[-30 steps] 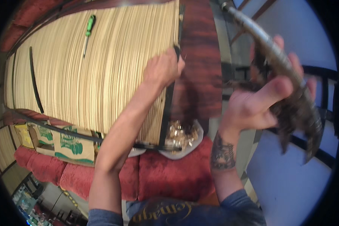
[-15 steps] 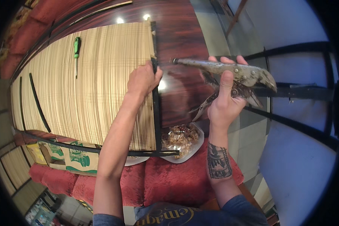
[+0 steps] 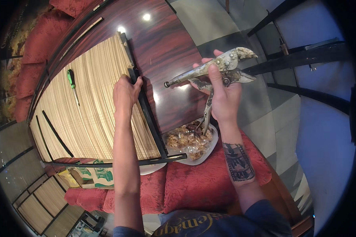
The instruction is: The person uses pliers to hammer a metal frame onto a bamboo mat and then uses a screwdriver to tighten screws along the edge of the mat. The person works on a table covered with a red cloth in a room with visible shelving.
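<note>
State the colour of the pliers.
The pliers are metallic grey with dark blotches, best seen in the head view.

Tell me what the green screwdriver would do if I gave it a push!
The screwdriver would probably stay stiff, since its thin shaft looks like straight metal. Its handle looks rounded, so it might roll a little. The ridged-looking slats underneath could slow it down, though.

Dim indoor light | white glare spots — glossy tabletop (image 3: 168,45) | right side bluish | fisheye-bent, blackened edges
</note>
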Available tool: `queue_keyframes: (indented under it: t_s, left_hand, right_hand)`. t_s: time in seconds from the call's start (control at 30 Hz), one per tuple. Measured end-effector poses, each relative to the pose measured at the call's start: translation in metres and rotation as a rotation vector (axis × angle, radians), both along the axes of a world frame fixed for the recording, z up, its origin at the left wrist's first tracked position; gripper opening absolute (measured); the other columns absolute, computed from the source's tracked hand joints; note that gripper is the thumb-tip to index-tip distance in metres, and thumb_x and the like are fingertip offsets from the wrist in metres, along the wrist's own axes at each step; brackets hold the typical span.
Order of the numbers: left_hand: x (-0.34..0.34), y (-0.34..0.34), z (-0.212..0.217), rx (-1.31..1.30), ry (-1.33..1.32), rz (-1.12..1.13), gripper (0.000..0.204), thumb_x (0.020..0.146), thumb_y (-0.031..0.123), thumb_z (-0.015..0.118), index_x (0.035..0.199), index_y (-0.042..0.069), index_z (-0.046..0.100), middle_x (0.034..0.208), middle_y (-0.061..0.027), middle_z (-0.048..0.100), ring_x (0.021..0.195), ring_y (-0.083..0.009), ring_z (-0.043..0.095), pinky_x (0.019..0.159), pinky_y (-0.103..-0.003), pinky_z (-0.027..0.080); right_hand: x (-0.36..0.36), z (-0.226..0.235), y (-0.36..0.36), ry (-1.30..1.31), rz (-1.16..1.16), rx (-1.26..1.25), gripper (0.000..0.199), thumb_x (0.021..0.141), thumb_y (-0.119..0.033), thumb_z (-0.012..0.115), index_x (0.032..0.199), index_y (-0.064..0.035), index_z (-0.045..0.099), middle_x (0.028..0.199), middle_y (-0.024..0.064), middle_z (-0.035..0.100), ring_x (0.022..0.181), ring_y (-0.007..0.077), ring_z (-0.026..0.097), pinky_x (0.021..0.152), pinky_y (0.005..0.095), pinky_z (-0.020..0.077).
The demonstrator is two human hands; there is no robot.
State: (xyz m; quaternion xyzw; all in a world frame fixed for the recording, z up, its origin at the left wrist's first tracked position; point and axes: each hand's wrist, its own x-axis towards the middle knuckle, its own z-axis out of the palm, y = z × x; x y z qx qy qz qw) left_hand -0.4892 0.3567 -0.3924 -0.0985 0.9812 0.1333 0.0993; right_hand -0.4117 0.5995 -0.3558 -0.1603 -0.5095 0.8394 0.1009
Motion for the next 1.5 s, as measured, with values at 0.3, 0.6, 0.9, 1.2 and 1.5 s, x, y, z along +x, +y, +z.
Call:
queue_keyframes:
  t_s: [0.3,0.6,0.9,1.2,1.5]
  left_hand:
    - [0.014,0.006,-0.01,0.016,0.081,0.049,0.043,0.087,0.036,0.074,0.092,-0.006,0.067,0.082,-0.0249,0.072,0.083,-0.0397,0.072,0.077,-0.045,0.056]
    - [0.001,-0.002,-0.012,-0.106,-0.117,-0.124,0.056,0.093,0.049,0.057,0.101,-0.005,0.07,0.086,-0.0303,0.071,0.089,-0.0431,0.071,0.08,-0.049,0.057]
    - [0.013,-0.01,0.01,0.039,0.031,-0.172,0.047,0.096,0.043,0.056,0.09,-0.003,0.068,0.066,-0.0252,0.067,0.068,-0.0426,0.07,0.068,-0.05,0.056]
    - [0.008,-0.017,0.014,0.158,0.2,-0.251,0.041,0.094,0.037,0.059,0.079,0.0,0.065,0.062,-0.0224,0.066,0.057,-0.0388,0.068,0.057,-0.049,0.055]
    - [0.012,-0.015,0.005,0.287,0.388,-0.237,0.039,0.092,0.037,0.062,0.074,0.002,0.064,0.062,-0.024,0.065,0.059,-0.0405,0.068,0.056,-0.051,0.055]
  right_hand:
    - [0.01,-0.014,-0.006,0.009,0.036,0.065,0.049,0.105,-0.024,0.059,0.143,0.0017,0.042,0.119,0.0104,0.063,0.111,0.0223,0.068,0.08,0.034,0.0651]
    - [0.004,-0.015,-0.016,-0.011,-0.02,0.024,0.038,0.105,-0.016,0.057,0.137,0.0027,0.048,0.117,0.0087,0.064,0.107,0.0174,0.067,0.088,0.0304,0.0596]
    - [-0.051,0.051,-0.038,0.421,-0.127,0.303,0.04,0.103,-0.013,0.062,0.137,0.0034,0.048,0.114,0.0095,0.068,0.105,0.0174,0.067,0.095,0.0316,0.0533]
    - [-0.095,0.02,-0.112,0.621,0.027,0.738,0.021,0.094,-0.006,0.071,0.112,0.0033,0.07,0.115,0.0103,0.072,0.105,0.0203,0.067,0.092,0.0317,0.0526]
    - [-0.071,0.036,-0.116,0.54,-0.16,1.346,0.033,0.091,-0.007,0.075,0.123,-0.0011,0.069,0.118,0.0073,0.074,0.108,0.0163,0.068,0.087,0.0285,0.0536]
